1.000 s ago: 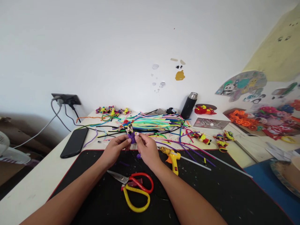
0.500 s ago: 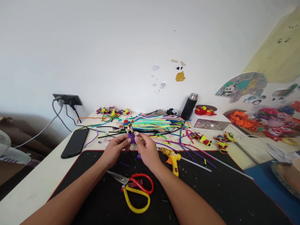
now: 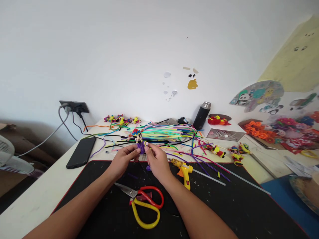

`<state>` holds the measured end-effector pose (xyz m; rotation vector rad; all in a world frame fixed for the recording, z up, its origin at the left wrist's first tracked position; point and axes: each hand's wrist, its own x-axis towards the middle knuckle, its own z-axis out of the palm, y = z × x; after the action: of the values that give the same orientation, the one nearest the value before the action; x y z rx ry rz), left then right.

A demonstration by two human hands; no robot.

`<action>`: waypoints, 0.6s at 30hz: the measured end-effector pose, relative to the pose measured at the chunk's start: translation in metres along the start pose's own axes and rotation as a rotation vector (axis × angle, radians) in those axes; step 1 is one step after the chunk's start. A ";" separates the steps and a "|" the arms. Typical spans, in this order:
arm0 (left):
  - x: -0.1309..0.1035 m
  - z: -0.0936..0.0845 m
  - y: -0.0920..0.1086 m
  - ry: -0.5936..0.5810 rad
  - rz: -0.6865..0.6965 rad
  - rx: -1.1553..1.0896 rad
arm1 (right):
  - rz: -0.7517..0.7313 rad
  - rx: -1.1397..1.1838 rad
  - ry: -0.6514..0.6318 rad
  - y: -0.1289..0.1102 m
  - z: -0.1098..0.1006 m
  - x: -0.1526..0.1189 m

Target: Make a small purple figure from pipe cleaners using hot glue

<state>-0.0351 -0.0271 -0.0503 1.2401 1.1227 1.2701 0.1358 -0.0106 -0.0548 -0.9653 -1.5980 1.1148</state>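
Note:
Between my two hands is a small pipe-cleaner doll with a red and blue hat, a pale face with black beard and a purple body. My left hand pinches the body from the left. On the other side, my right hand closes thumb and fingers on it. A purple curl hangs just below, by my right fingers. Scissors with one red and one yellow handle lie on the black mat under my wrists. Right of my right hand rests a yellow glue gun.
A bundle of coloured pipe cleaners lies behind my hands. Finished dolls sit at right, others at back left. A phone lies left; a black flask and a white box stand at back right.
The whole view has shifted slightly downward in the picture. Both hands keep their hold on the doll, which looks a little more upright.

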 end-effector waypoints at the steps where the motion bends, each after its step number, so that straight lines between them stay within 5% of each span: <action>1: 0.000 0.000 0.000 0.001 0.000 -0.002 | 0.003 0.007 0.003 0.000 0.000 0.000; 18: 0.000 0.000 -0.002 -0.007 -0.001 -0.016 | 0.003 0.002 0.002 0.000 0.001 -0.001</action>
<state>-0.0348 -0.0265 -0.0527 1.2305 1.1059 1.2710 0.1352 -0.0113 -0.0551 -0.9668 -1.5944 1.1171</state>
